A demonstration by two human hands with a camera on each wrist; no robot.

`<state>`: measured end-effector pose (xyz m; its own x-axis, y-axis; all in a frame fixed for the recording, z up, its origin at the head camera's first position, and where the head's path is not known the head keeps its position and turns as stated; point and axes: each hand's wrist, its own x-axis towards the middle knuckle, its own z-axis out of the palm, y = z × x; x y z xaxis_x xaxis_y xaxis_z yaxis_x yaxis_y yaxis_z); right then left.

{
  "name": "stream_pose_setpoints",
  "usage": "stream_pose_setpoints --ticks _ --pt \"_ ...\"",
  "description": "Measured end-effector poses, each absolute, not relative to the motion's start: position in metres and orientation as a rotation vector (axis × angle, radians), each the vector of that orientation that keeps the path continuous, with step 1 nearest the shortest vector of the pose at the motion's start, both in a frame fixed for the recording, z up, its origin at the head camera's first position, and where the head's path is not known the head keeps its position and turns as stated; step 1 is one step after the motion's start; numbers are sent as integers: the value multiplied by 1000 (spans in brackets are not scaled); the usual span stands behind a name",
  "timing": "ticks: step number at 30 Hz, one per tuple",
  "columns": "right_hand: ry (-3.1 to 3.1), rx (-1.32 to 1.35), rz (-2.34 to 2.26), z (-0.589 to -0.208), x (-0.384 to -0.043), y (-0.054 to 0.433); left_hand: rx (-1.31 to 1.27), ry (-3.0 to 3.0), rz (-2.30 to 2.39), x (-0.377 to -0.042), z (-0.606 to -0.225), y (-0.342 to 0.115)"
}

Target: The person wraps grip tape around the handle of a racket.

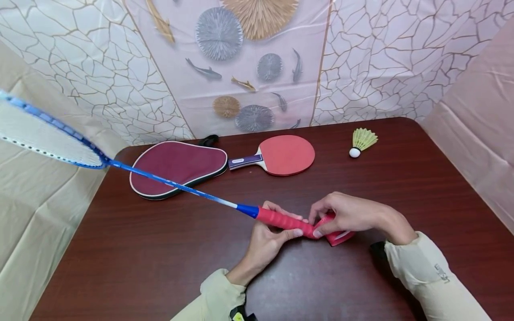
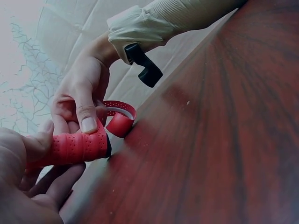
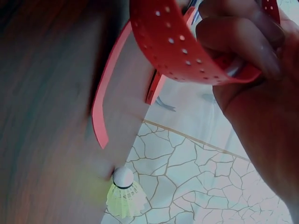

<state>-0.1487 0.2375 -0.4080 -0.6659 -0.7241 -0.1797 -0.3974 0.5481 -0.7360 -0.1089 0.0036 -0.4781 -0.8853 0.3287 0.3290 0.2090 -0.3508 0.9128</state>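
A blue badminton racket [image 1: 172, 183] slants up to the left, its handle [image 1: 281, 220] wrapped in red perforated grip tape. My left hand [image 1: 267, 243] holds that handle from below, thumb along the near side. At the handle's butt end, my right hand [image 1: 349, 211] pinches the red grip tape [image 1: 341, 237], thumb pressed on the wrap. In the left wrist view a loose loop of tape [image 2: 120, 122] curls beyond the dark butt edge. The right wrist view shows the tape [image 3: 175, 46] curving under the right fingers, with a tail [image 3: 99, 116] hanging near the tabletop.
A maroon paddle case [image 1: 176, 167] lies at the back left of the dark wooden table [image 1: 160, 267]. Beside it is a red table tennis paddle [image 1: 287, 155] with a purple handle. A yellow shuttlecock [image 1: 362, 141] sits at the back right. Patterned cloth [image 1: 249, 67] hangs behind.
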Motion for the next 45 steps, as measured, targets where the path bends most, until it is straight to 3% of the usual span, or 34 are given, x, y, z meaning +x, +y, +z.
stream_pose_setpoints --ticks 8,13,19,25,33,45 --pt "2328 -923 -938 -409 -149 238 745 1727 2439 -104 -463 2" --pt "2323 -901 -966 -409 -147 236 643 1805 2402 -106 -470 3" --pt "2321 -899 -996 -412 -145 230 743 1787 2356 -107 -478 5" --pt "2378 -905 -955 -416 -146 225 632 1881 2304 -107 -479 6" --pt "2494 -848 -824 -411 -148 231 688 1878 2335 -108 -478 7" --pt "2424 -988 -854 -404 -152 238 706 1857 2367 -107 -472 6"
